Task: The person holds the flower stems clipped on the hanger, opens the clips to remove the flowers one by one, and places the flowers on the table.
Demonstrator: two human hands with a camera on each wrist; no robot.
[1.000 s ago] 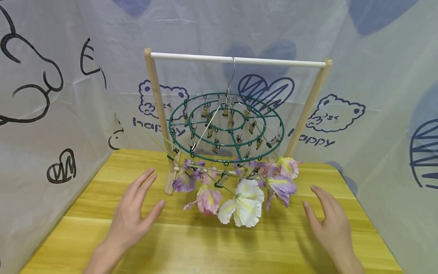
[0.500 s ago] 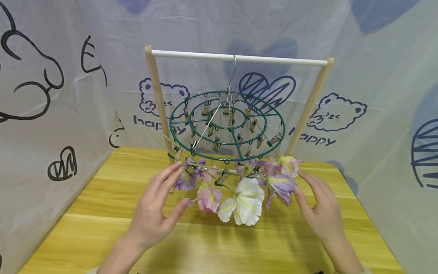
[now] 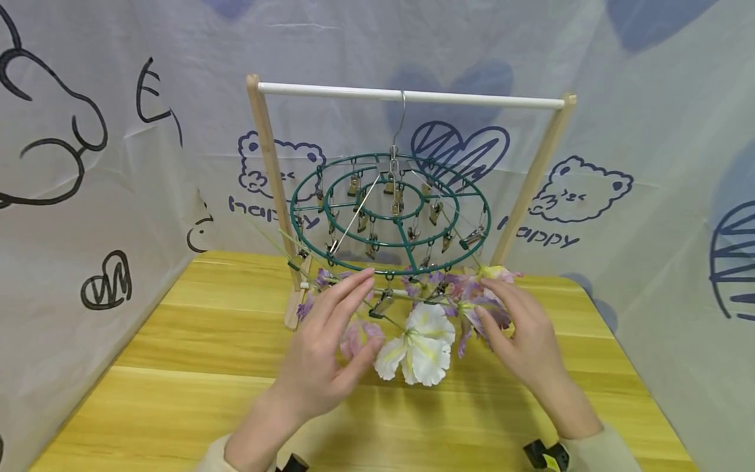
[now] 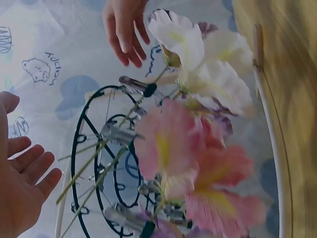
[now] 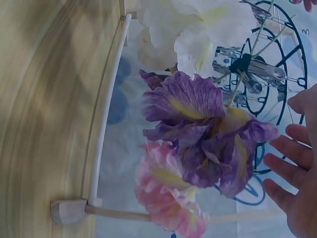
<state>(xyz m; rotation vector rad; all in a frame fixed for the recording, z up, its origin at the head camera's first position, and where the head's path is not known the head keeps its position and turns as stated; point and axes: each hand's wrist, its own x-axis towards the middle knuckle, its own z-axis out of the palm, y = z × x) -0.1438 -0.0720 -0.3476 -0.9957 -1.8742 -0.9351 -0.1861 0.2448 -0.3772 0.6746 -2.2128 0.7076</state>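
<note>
A round green clip hanger [image 3: 407,247] hangs by its metal hook from a white rod [image 3: 330,93]. Artificial flowers are clipped along its front: a white one [image 3: 436,347], a pink one [image 4: 166,144] and a purple one [image 5: 188,106], among others. In the head view my left hand [image 3: 327,347] is in front of the left blooms and covers part of them, fingers extended and holding nothing. My right hand [image 3: 525,334] is beside the purple and pink blooms on the right, its fingertips overlapping them. In the right wrist view its fingers are spread apart near the purple petals.
The wooden posts [image 3: 268,144] of the rack stand on a yellow wood-grain table [image 3: 177,393]. Several metal clips [image 3: 435,215] dangle from the rings. Green stems [image 4: 89,168] stick out past the hanger at the left. A printed cloth [image 3: 348,46] surrounds the table.
Both hands have moved inward from the two sides to the flowers. The left hand now reaches before the left blooms, the right hand before the right ones. Hanger and flowers look nearly still.
</note>
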